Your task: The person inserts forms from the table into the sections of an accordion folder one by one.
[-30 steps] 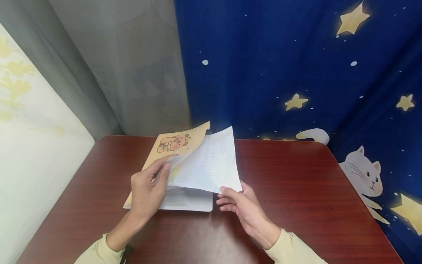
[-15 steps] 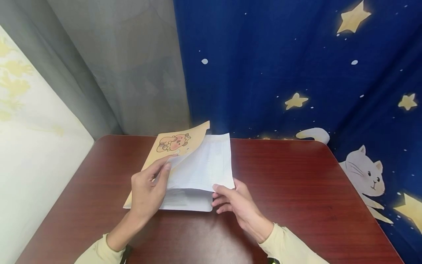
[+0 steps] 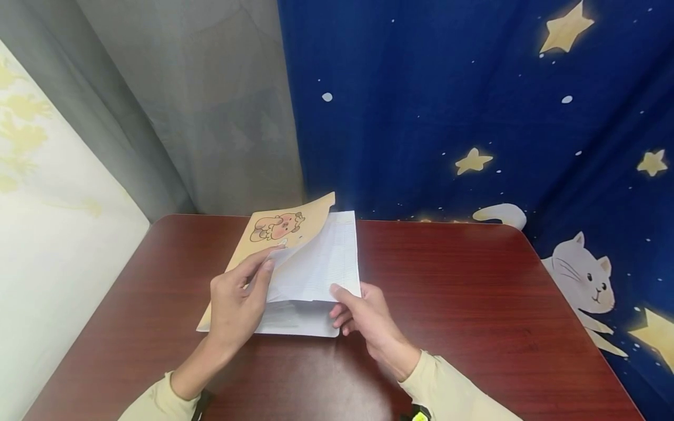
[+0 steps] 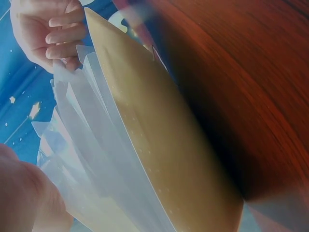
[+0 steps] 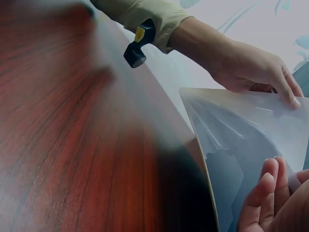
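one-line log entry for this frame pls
left hand: holds folder cover open | right hand: pinches paper sheet | table

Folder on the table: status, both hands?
Left hand holds the folder cover lifted. Right hand pinches the printed sheet at its near corner, partly inside. Table around it unobstructed.

Tan folder cover (image 4: pixel 159 145) lifted over red-brown table (image 4: pixel 251 82); clear sleeves (image 4: pixel 91 159) fanned beside it; right hand (image 4: pixel 46 31) pinching sleeve edges at far end.
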### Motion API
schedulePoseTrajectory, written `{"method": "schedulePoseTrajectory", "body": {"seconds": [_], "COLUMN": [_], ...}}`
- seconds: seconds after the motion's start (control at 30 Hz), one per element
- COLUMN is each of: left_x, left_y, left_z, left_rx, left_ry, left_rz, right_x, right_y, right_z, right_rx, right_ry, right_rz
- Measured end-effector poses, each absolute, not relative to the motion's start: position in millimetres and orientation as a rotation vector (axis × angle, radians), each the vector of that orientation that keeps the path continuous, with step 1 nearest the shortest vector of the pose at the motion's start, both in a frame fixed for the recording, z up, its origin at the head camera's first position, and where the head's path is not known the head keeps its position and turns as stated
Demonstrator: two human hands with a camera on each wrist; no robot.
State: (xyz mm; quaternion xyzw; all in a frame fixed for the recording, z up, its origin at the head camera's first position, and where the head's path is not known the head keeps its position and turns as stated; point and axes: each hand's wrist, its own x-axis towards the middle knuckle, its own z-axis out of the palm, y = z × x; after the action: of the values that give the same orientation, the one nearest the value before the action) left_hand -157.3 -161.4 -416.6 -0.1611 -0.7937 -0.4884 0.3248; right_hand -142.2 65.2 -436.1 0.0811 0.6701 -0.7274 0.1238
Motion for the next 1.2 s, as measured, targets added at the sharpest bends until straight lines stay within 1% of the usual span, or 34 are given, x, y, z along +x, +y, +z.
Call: {"method": "schedulePoseTrajectory", "body": {"seconds": [0.57, 1.2], "left_x": [-159, -158], "left_y": [-161, -160], "left_z": [-417, -418], "left_rx": [-0.423, -0.426], "left_ry": [-2.077, -2.084], "left_rz": [-1.27, -1.287], "right_x": [-152, -161], "right_y": [56, 44], "right_z": [-438, -438], "right_rx": [0.178, 0.088], "right_ry": [1.995, 2.065], "right_rz": [-2.108, -1.966]}}
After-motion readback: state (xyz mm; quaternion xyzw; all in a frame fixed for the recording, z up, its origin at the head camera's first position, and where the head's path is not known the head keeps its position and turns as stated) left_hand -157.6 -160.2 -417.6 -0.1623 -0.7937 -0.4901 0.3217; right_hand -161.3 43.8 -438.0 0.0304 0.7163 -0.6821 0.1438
